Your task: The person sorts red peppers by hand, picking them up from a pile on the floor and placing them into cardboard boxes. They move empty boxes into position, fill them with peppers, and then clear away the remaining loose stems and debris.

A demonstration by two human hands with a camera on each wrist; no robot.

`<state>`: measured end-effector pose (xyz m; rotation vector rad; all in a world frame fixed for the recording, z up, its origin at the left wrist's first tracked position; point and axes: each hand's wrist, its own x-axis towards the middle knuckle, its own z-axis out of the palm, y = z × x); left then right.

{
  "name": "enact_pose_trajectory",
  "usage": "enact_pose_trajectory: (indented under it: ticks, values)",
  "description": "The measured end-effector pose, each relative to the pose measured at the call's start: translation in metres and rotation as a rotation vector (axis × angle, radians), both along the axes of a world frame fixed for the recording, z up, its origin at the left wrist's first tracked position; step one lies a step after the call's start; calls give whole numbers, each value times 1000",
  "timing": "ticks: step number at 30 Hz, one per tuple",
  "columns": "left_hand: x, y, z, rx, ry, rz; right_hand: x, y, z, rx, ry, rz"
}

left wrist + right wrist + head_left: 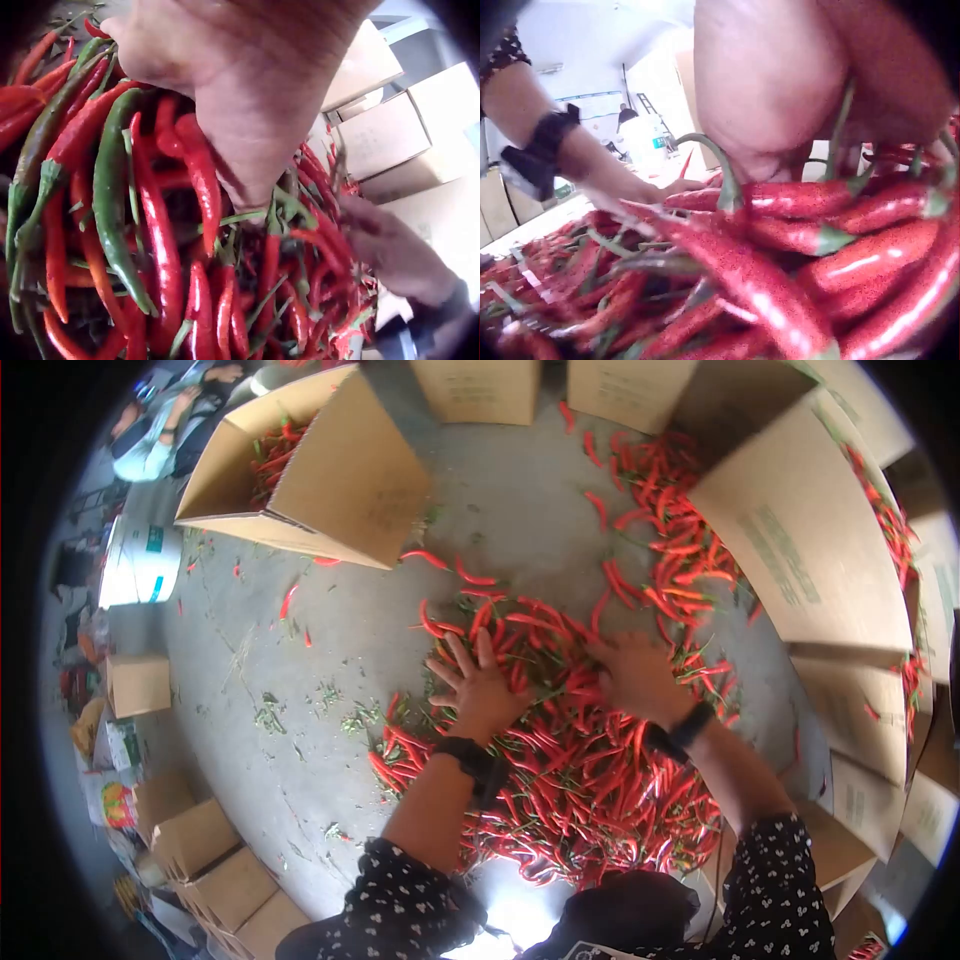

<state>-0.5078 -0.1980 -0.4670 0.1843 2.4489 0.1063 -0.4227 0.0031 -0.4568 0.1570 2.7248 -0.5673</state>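
A large heap of red chili peppers, with a few green ones among them, lies on the grey floor in the head view. My left hand rests on the heap's far left part, fingers spread wide. Beside it on the right, my right hand lies palm down over the peppers, its fingertips partly hidden among them. In the left wrist view a green chili lies below the palm among red ones. Close under my right hand in the right wrist view are several glossy red chilies with green stems.
A cardboard box holding chilies stands at the far left. Another pile of chilies spills from a tipped box at the right. Stem scraps litter the floor. A white bucket and a seated person are at the left edge.
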Motion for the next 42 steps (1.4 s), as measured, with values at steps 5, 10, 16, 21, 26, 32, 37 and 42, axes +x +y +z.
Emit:
enact_pose_trajectory:
  ticks: [5,10,16,21,26,32,37,42]
  values:
    - [-3,-10,8,47,87,-112,130,11,33,-156,196,-67]
    - [-92,-40,0,345,571,-105,190,78,36,78,287,-647]
    - [-109,4,-70,611,422,-635,160,83,-13,9,-75,-854]
    - [73,58,35,546,182,-885,156,-4,13,-152,122,-482]
    - [136,20,65,451,-197,-992,227,-47,47,-216,226,-313]
    - [71,-8,47,562,149,-909,260,-2,25,-14,379,-660]
    - [97,-13,36,257,112,-905,258,-12,-18,-93,170,-741]
    - [169,-43,61,294,-2,-1042,272,-89,34,-140,131,-487]
